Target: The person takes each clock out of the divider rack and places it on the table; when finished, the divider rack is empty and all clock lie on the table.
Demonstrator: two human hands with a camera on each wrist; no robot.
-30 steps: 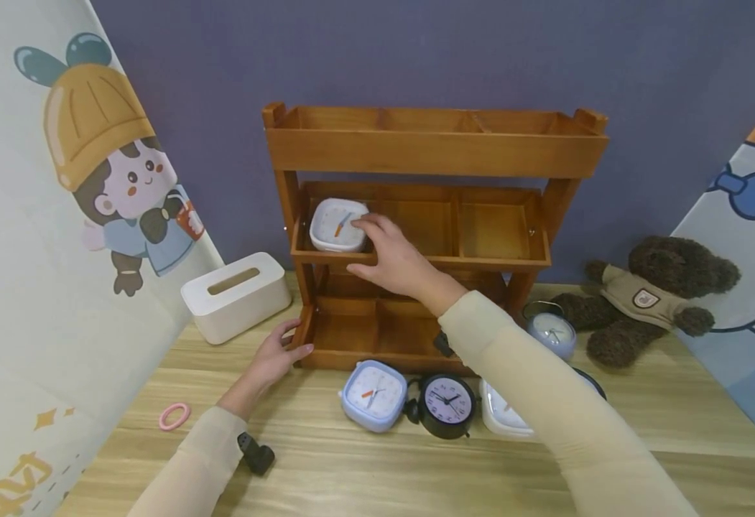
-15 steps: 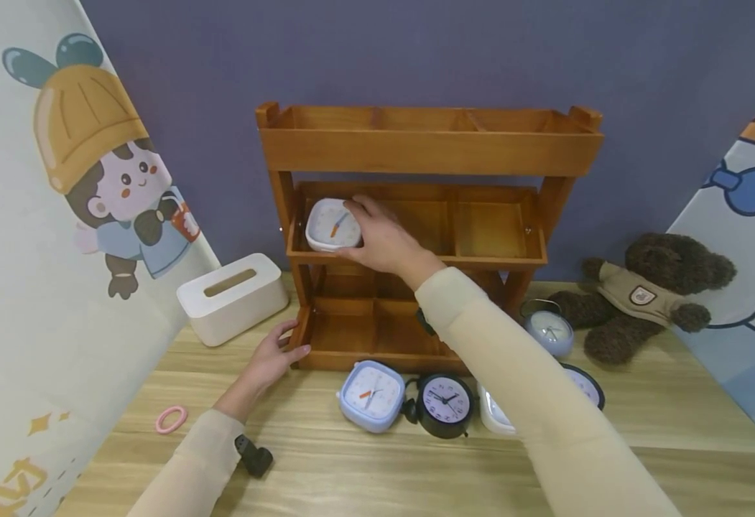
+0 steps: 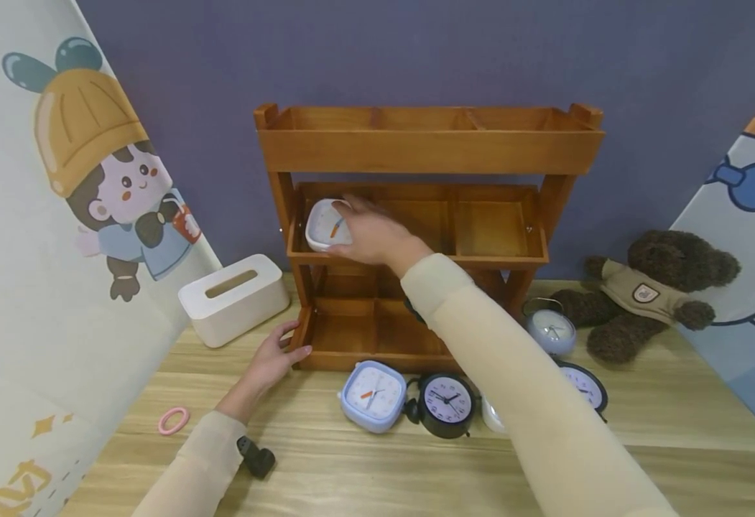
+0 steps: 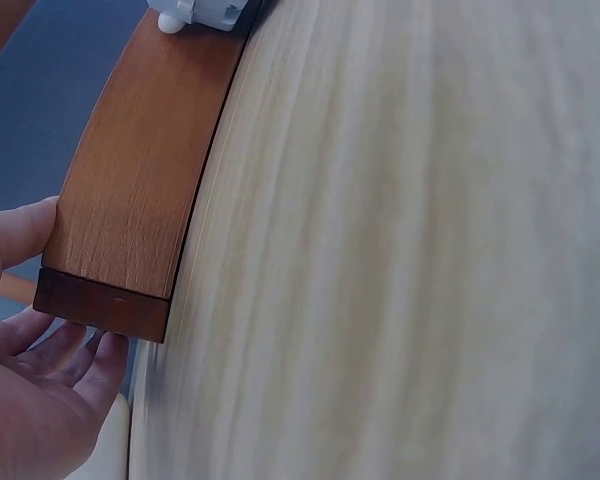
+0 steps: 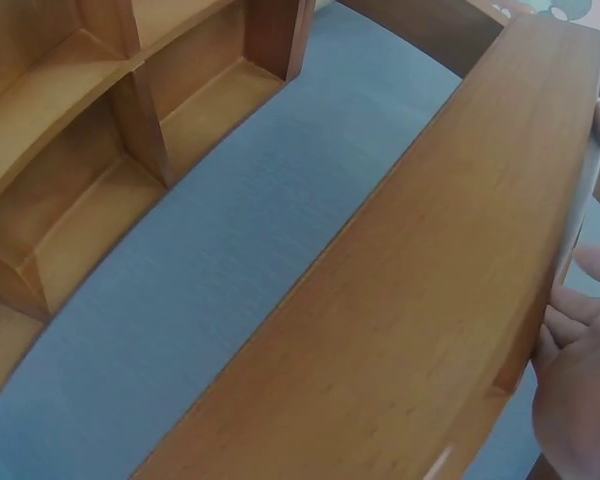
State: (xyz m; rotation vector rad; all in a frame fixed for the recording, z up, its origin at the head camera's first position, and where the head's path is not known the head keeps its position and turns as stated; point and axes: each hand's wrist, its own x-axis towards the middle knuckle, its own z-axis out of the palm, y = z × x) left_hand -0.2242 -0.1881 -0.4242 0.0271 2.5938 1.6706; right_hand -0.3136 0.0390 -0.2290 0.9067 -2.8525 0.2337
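Note:
A wooden three-tier shelf [image 3: 429,152] stands against the dark wall. In the left compartment of its middle tier sits a white alarm clock [image 3: 322,224] with an orange hand. My right hand [image 3: 377,233] grips this clock from its right side, fingers over the top edge and thumb below, hiding part of the face. In the right wrist view only part of the right hand [image 5: 585,380] shows, at the right edge. My left hand [image 3: 271,361] holds the shelf's lower left corner. Up close, thumb and fingers lie on either side of the wooden end [image 4: 140,180].
In front of the shelf stand a blue clock [image 3: 374,396], a black clock [image 3: 445,406] and a white clock [image 3: 492,418] mostly behind my right sleeve. Further right are two more clocks and a teddy bear [image 3: 642,294]. A tissue box [image 3: 241,305] and pink ring [image 3: 173,421] lie left.
My right hand has moved left, from touching the white clock's right edge to gripping it. The clock stays in its compartment. The left hand has not moved.

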